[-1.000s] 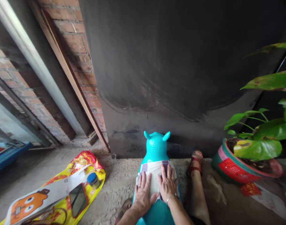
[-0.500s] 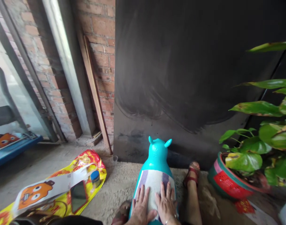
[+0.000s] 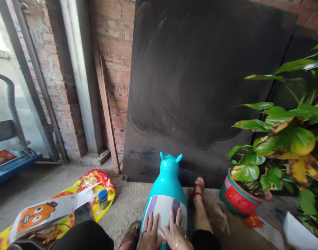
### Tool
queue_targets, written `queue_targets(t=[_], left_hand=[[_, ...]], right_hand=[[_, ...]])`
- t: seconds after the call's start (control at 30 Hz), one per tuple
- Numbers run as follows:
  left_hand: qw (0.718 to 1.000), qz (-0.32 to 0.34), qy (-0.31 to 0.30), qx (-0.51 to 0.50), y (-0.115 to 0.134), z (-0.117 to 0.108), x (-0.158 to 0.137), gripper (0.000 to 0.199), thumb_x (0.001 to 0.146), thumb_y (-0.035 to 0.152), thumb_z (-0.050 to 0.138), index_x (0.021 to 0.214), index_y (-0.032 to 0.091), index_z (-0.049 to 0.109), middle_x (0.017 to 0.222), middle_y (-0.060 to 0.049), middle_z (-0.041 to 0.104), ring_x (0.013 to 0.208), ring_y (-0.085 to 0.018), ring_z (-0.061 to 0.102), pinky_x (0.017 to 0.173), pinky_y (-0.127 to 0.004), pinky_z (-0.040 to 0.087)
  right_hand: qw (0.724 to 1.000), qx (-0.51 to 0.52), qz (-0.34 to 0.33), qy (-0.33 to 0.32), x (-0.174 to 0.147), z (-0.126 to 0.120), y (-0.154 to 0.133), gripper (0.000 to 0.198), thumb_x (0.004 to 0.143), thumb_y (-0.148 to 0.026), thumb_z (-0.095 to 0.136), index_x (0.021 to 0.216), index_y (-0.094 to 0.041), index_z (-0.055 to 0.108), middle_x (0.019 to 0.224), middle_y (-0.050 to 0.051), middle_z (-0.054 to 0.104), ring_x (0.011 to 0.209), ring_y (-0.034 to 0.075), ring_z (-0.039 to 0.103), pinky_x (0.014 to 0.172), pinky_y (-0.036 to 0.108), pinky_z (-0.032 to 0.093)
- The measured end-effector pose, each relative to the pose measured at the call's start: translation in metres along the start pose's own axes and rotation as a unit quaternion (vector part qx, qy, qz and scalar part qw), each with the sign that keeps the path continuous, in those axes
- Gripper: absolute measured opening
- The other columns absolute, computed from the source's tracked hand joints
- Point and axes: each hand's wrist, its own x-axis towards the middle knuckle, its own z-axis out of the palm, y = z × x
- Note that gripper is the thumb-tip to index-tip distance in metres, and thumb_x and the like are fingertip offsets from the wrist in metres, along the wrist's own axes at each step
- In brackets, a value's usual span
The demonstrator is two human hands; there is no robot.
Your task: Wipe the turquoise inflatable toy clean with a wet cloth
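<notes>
A turquoise inflatable bouncy animal (image 3: pixel 166 184) with two small ears stands between my legs, its head toward the black board. Across its back lies a white cloth (image 3: pixel 162 205) with purple stripes. My left hand (image 3: pixel 149 231) rests flat on the cloth, fingers stretched out. Beside it, my right hand (image 3: pixel 175 231) lies on the same cloth with its fingers spread and a bracelet at the wrist. Neither hand grips anything. The lower end of the animal is hidden by my hands and the frame edge.
A black board (image 3: pixel 195 86) leans on the brick wall (image 3: pixel 118 52). At right stands a plant pot (image 3: pixel 234 198) with broad leaves. On the left, a yellow and red plastic sheet (image 3: pixel 95 178) bears a blue-lidded jar (image 3: pixel 103 199) and a phone (image 3: pixel 82 213). A blue cart (image 3: pixel 16 168) is farther left.
The view has shifted, so the plant shows more fully. My knees now show at the bottom, and the left one partly covers the phone. Both hands stay flat on the cloth.
</notes>
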Motion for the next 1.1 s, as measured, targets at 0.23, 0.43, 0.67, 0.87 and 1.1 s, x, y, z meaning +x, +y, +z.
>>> queue_targets(t=[0.23, 0.43, 0.67, 0.87, 1.1], left_hand=[[0.999, 0.001, 0.033, 0.012, -0.015, 0.014, 0.024, 0.089, 0.072, 0.054, 0.052, 0.147, 0.018, 0.018, 0.156, -0.01, 0.002, 0.144, -0.03, 0.002, 0.107, -0.05, 0.033], [0.996, -0.068, 0.031, 0.038, 0.007, -0.001, 0.049, 0.086, 0.073, 0.046, 0.054, 0.147, 0.022, 0.015, 0.157, -0.007, 0.001, 0.145, -0.03, 0.002, 0.109, -0.057, 0.027], [0.997, -0.076, 0.013, 0.011, 0.02, -0.023, 0.06, 0.079, 0.079, 0.041, 0.047, 0.147, 0.025, 0.011, 0.158, -0.003, -0.001, 0.145, -0.024, 0.001, 0.112, -0.053, 0.024], [0.997, -0.061, -0.032, 0.032, 0.014, -0.004, 0.031, 0.078, 0.077, 0.047, 0.044, 0.146, 0.026, 0.014, 0.157, -0.002, 0.001, 0.145, -0.025, 0.001, 0.113, -0.053, 0.02], [0.997, -0.052, -0.058, 0.02, 0.006, 0.01, 0.035, 0.102, 0.063, 0.058, 0.058, 0.147, 0.028, 0.007, 0.156, -0.002, -0.009, 0.144, -0.028, -0.009, 0.112, -0.059, 0.016]], right_hand=[[0.999, 0.03, 0.002, -0.012, 0.026, 0.019, 0.005, 0.078, 0.081, -0.056, 0.051, 0.147, -0.029, 0.019, 0.156, 0.013, 0.003, 0.139, 0.043, 0.01, 0.096, 0.066, 0.035], [1.0, 0.006, -0.007, -0.004, 0.085, 0.015, 0.004, 0.065, 0.087, -0.056, 0.042, 0.146, -0.039, 0.02, 0.157, 0.004, -0.002, 0.141, 0.038, 0.002, 0.102, 0.067, 0.024], [1.0, -0.003, 0.009, 0.007, 0.093, -0.009, -0.009, 0.061, 0.09, -0.052, 0.036, 0.146, -0.036, 0.019, 0.157, 0.006, 0.002, 0.141, 0.037, 0.004, 0.103, 0.064, 0.026], [0.997, -0.058, 0.01, 0.054, 0.009, 0.036, 0.013, 0.059, 0.087, -0.045, 0.043, 0.141, -0.022, 0.039, 0.151, 0.014, 0.026, 0.135, 0.039, 0.029, 0.1, 0.056, 0.038], [0.998, -0.051, 0.036, 0.02, 0.04, 0.009, 0.005, 0.062, 0.09, -0.053, 0.035, 0.146, -0.026, 0.027, 0.154, 0.016, 0.015, 0.136, 0.04, 0.025, 0.09, 0.062, 0.042]])
